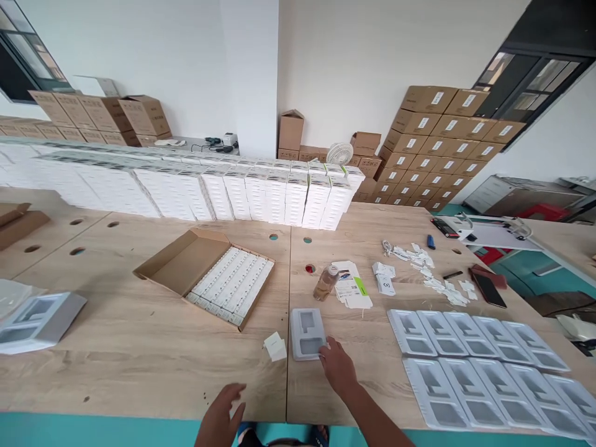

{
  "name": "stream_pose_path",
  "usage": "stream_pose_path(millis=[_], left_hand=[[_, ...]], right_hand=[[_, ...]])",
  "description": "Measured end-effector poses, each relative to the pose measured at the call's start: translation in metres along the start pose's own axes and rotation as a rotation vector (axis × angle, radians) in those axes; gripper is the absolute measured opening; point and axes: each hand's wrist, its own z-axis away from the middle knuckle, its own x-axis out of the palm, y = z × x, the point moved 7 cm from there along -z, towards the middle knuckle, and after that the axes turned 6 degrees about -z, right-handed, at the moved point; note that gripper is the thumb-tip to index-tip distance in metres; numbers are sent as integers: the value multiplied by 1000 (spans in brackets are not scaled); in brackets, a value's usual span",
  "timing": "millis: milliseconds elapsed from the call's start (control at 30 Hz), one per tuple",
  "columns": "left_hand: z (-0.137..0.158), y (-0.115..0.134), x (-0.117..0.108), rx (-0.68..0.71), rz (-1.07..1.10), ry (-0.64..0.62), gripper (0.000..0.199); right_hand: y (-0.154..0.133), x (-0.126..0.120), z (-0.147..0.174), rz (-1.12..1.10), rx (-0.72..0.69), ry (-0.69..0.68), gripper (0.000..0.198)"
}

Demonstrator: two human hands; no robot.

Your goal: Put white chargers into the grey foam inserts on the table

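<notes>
Your right hand [339, 367] is at the right near edge of a pale moulded plastic tray [308, 332], which lies mid-table toward the near side; its fingers are slightly curled, and you cannot tell whether they grip. Your left hand [222, 415], fingers parted and holding nothing, is left at the table's [186, 366] near edge. Pushing the tray far could knock the bottle [326, 283]; sliding it left could scatter the white cards [275, 346].

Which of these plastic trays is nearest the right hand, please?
The tray nearest the bottle, beside the right hand; the others lie farther away.
</notes>
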Motion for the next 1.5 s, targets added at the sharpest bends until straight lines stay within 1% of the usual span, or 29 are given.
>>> stream_pose_path(millis=[67,133,200,267,367,433,533,600,667,767,833,867,967,1033,1067,1133,1167,1233,1267,1333,1433,1500], left_hand=[[-12,29,-1,87,-42,40,42],[-31,62,4,178,-87,58,52],[-51,93,15,271,-152,53,62],[-69,117,30,340,-230,25,71],[-88,134,51,389,-349,-20,75],[-96,136,59,395,-406,-42,67],[-104,134,62,365,-420,-82,51],[-105,134,59,313,-367,-123,43],[-99,138,55,249,-276,-178,42],[-76,155,55,215,-116,-288,49],[-58,171,63,237,-22,-377,50],[-50,178,68,246,16,-419,50],[-38,191,83,221,98,-499,57],[-36,196,93,165,176,-555,63],[-35,199,98,114,252,-591,64],[-32,207,110,-31,464,-669,55],[-30,212,117,-119,584,-707,48],[-24,228,137,-266,782,-767,38],[-22,238,149,-310,846,-791,37],[-19,262,179,-354,932,-810,36],[-12,306,232,-386,993,-817,33],[-3,339,268,-416,1057,-846,34]], right_hand=[[-4,1,2,8,11,-6,30],[-9,-3,5,7,29,2,42],[-14,-11,13,-6,50,21,57],[-18,-18,26,-29,70,44,62],[-18,-20,56,-135,115,67,64],[-17,-14,76,-275,150,57,65],[-22,-4,96,-459,178,14,65],[-31,-5,102,-536,159,5,66],[-45,-17,102,-622,93,57,68],[-67,-44,97,-689,-34,163,83],[-76,-55,92,-630,-77,164,91],[-77,-57,89,-587,-76,152,88],[-64,-58,85,-553,-13,158,65],[-47,-61,88,-632,19,241,54],[-35,-64,91,-692,31,309,52],[-3,-71,98,-859,120,424,49],[18,-74,101,-947,186,446,46],[64,-80,102,-1075,298,420,37],[91,-86,100,-1101,325,394,33],[151,-104,93,-1077,319,387,29],[258,-139,76,-973,340,424,31],[326,-163,60,-876,348,433,30]])
